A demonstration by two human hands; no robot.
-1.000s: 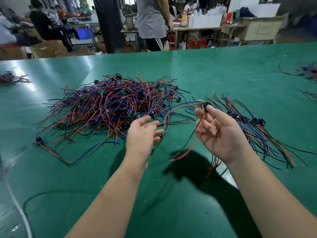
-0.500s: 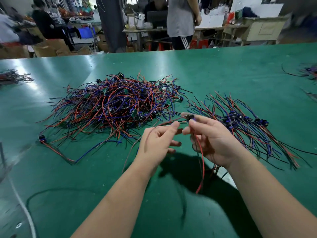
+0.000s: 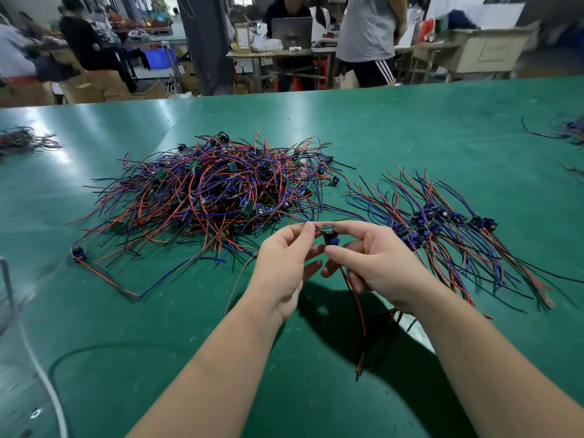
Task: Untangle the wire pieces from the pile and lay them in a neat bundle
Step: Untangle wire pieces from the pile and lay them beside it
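While the wire piece (image 3: 330, 237), dangling below the fingers, is pinched by left hand (image 3: 284, 263) and right hand (image 3: 380, 263), the bundle (image 3: 442, 230) is seen rightward, nearer the latter.

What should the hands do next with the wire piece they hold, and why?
Probably the right hand should carry the wire piece to the neat bundle, connector beside the others: it looks clear of the pile, its wires hanging free.

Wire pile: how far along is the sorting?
Done: a small bundle lies to the right, connectors roughly together. In hand: one wire piece, pinched by the left hand and held by the right hand. Left: the big tangled pile, clearly the larger share.
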